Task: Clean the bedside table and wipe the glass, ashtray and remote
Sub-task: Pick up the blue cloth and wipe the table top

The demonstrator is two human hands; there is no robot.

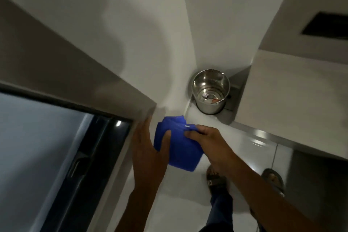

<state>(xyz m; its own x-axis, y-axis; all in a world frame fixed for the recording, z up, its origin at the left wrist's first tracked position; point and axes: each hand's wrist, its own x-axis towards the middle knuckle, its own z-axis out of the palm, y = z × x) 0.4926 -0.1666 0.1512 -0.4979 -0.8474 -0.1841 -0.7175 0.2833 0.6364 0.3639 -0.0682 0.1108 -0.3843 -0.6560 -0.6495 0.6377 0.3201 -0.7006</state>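
Observation:
A folded blue cloth (178,145) hangs in the air in front of me, above a pale floor. My right hand (209,142) pinches its upper right edge. My left hand (148,149) lies flat against the cloth's left side, its thumb pressed on the fabric and its fingers stretched toward the wall corner. The bedside table, glass, ashtray and remote are not in view.
A steel waste bin (211,92) with a few scraps inside stands in the wall corner ahead. A dark-framed glass door (79,156) is at my left. A beige cabinet (293,96) stands on the right. My sandalled feet (216,179) are on the glossy floor below.

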